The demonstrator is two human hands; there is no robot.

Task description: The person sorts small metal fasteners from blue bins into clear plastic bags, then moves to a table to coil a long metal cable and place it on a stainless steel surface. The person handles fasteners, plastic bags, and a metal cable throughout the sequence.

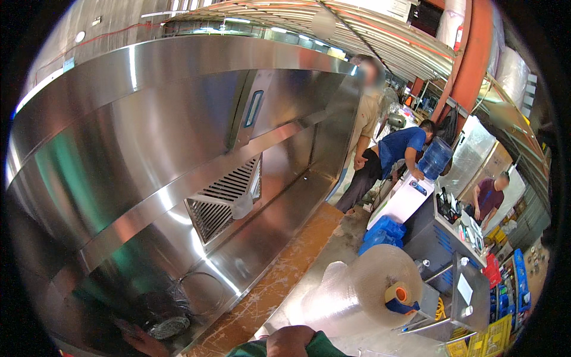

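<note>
A large stainless steel range hood [148,137] fills the left and middle of the view, its hollow side facing me. A slotted baffle filter [229,199] is set in its inner panel. At the lower left, a dim hand shape [140,342], apparently my left hand, lies beside a clear plastic-wrapped bundle [169,326]. Its fingers are too dark to make out, and I cannot tell whether it touches the bundle. At the bottom centre, bare skin [291,340], apparently my right hand or wrist, shows next to green cloth [324,346]. Its fingers are hidden.
An orange-brown scratched board [285,268] runs along the hood's lower edge. A big roll of clear wrap [357,291] stands to the right, with a tape dispenser [401,298] on top. Beyond it, a person in blue handles a water bottle [435,156]; two others stand nearby.
</note>
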